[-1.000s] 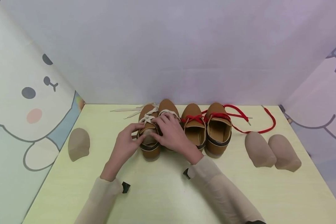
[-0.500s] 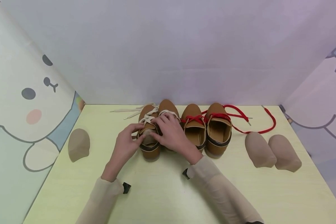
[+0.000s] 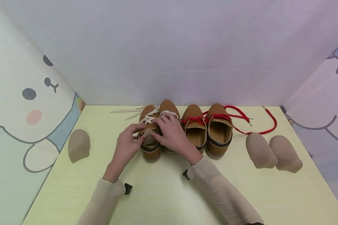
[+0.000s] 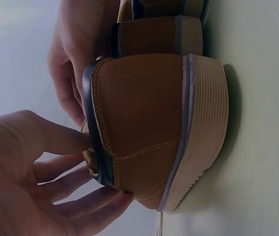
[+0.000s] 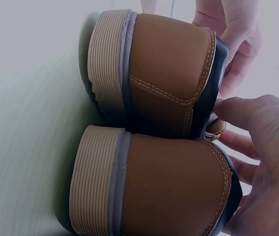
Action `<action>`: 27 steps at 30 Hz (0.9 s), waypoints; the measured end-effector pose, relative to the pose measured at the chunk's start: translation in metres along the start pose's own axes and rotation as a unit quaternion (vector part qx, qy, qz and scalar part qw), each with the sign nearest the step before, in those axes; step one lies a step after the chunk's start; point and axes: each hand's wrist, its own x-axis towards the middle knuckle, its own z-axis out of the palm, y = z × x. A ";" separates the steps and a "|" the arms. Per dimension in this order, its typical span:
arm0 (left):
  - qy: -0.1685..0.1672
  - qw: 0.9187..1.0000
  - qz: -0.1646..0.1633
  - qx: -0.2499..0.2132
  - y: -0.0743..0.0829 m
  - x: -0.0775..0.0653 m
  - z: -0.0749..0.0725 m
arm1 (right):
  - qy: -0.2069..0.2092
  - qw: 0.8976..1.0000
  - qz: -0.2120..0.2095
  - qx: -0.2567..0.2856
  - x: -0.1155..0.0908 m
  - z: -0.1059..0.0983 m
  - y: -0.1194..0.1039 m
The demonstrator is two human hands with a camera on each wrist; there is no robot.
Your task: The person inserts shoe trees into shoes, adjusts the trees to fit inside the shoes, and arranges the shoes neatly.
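A brown shoe (image 3: 152, 154) with white laces stands at the left of a row, heel toward me. Inside its opening sits a beige shoe insert (image 3: 149, 139). My left hand (image 3: 126, 144) pinches the shoe's left collar, thumb over the rim at the insert and fingertips along the outer side. From the right, my right hand (image 3: 172, 133) pinches the opposite collar, its thumb on the insert. Its fingers lie partly over the second white-laced shoe (image 3: 168, 105). The left wrist view shows the shoe's heel (image 4: 144, 93) close, with the left fingers against its side.
Two brown shoes with red laces, one inner (image 3: 193, 111) and one outer (image 3: 217, 108), stand to the right. A loose red lace end (image 3: 275, 121) trails beyond them. One beige insert (image 3: 79, 145) lies at left; two more (image 3: 261, 150) lie at right. A fabric wall (image 3: 183, 56) backs the table.
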 end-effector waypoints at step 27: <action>0.029 0.998 0.021 0.044 0.000 0.002 0.007 | 0.019 1.000 0.000 -0.008 0.001 0.003 -0.002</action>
